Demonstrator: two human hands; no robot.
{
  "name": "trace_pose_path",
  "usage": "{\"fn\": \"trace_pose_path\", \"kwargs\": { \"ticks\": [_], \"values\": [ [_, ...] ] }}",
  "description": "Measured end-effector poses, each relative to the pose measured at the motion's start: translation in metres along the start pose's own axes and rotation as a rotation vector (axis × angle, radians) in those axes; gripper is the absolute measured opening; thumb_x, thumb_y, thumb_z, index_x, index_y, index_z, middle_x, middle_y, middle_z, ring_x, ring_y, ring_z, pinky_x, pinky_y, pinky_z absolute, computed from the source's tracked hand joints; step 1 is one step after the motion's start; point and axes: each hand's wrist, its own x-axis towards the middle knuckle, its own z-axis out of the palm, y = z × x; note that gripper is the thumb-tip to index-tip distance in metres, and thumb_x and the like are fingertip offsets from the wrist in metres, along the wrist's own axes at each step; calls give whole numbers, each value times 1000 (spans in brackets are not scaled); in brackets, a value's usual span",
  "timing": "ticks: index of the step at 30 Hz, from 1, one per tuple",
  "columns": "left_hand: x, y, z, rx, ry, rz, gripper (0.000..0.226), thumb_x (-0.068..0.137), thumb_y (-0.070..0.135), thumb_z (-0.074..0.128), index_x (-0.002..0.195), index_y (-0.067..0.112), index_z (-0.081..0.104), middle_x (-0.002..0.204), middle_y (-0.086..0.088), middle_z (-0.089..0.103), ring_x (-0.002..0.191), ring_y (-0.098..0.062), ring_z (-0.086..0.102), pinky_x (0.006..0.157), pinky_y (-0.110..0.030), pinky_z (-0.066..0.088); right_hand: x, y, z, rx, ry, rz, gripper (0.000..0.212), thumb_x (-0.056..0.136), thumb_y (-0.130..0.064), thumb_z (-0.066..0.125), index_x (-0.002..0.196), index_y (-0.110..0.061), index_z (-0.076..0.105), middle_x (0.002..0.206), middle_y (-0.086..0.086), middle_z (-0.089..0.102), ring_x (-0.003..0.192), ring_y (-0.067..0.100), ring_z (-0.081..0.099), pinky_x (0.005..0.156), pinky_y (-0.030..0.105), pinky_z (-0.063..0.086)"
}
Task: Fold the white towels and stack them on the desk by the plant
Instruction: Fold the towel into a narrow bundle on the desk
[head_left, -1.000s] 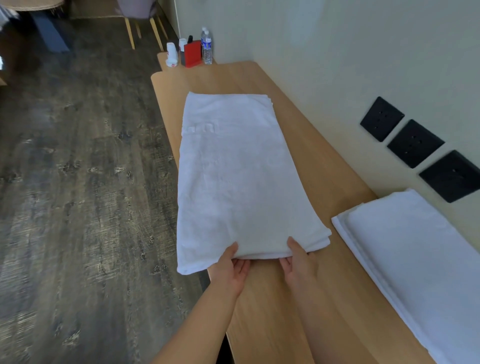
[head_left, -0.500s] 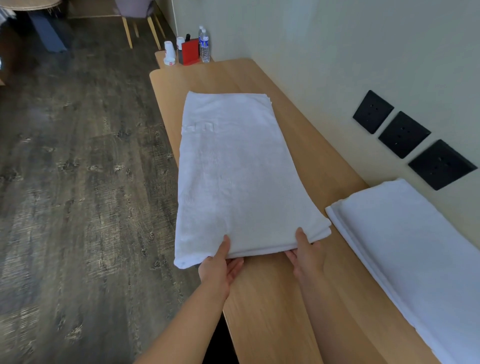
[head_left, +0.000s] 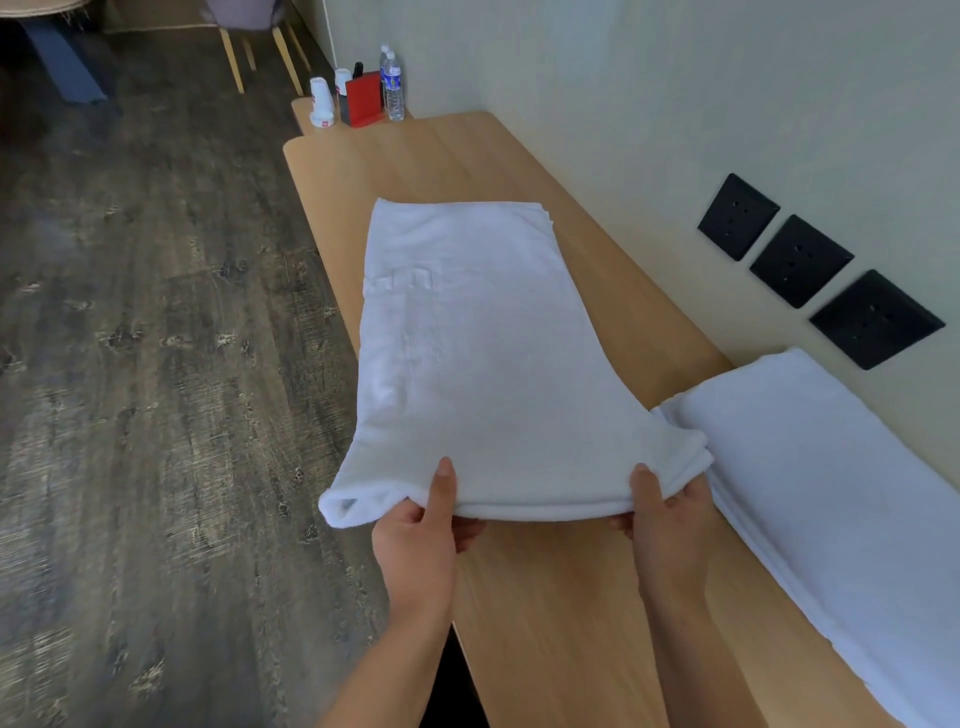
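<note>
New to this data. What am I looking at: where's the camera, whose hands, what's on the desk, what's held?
There is no robot here: a person works with bare hands. The one current picture comes from a wide-angle camera worn on the head. It looks forward and down, so the arms enter from the bottom edge. The left hand and right hand each pinch the near edge of a long white towel, thumbs on top, fingers beneath. That towel is folded in layers and lies along the wooden desk, its near left corner past the desk edge. A second white towel lies folded at the right, by the wall. At the far end stand water bottles, a red holder and paper cups. No plant is in view.
</note>
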Motion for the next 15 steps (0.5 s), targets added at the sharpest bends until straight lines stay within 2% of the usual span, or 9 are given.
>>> {"fn": "trace_pose_path", "kwargs": {
  "ticks": [2,4,5,7,9,11,13,15],
  "values": [
    [8,17,3,42,-25,80,41,86,33,68,71,-5,65,66,-19,68,60,-33,69,55,-34,57,2,-19,4,6,11,-65,28,93,-13,55,120,-16,48,94,4,65,56,11,60,46,26,49],
    [23,33,10,95,-49,131,47,87,35,68,69,-8,63,61,-18,67,56,-30,68,55,-33,56,11,-35,16,0,35,-55,47,92,-13,56,132,-24,34,94,7,62,52,14,57,44,26,49],
    [32,42,15,124,-64,143,49,87,37,67,68,-9,62,58,-17,67,54,-29,67,57,-34,56,20,-40,23,-14,54,-33,66,91,-14,56,146,-26,21,96,5,61,55,16,58,46,27,51],
    [55,56,29,164,-93,155,51,88,38,66,63,-6,60,56,-15,67,54,-27,67,59,-36,56,40,-53,40,-61,76,-37,81,89,-14,56,153,-25,6,106,2,58,67,23,62,54,32,55],
    [80,70,44,192,-108,175,49,88,39,65,57,1,59,56,-13,67,55,-29,67,61,-38,56,64,-65,59,-88,79,-78,78,89,-12,54,152,-19,9,96,7,60,67,25,63,50,26,53],
    [108,82,60,219,-119,192,49,88,40,64,58,1,59,56,-11,68,56,-27,68,60,-36,56,90,-72,78,-118,41,-113,71,90,-12,51,151,-21,15,75,6,64,52,20,63,48,27,53],
    [138,89,74,241,-126,185,51,88,40,63,68,-6,63,58,-10,68,55,-25,68,56,-32,56,118,-73,97,-219,16,-140,46,91,-17,49,135,-24,37,65,4,65,46,13,63,59,37,58],
    [168,90,88,264,-130,154,52,88,41,61,72,-8,64,58,-10,69,55,-24,68,54,-31,55,143,-69,113,-302,-4,-127,27,92,-24,48,119,-20,51,64,3,67,50,12,65,65,37,58]
  ]
}}
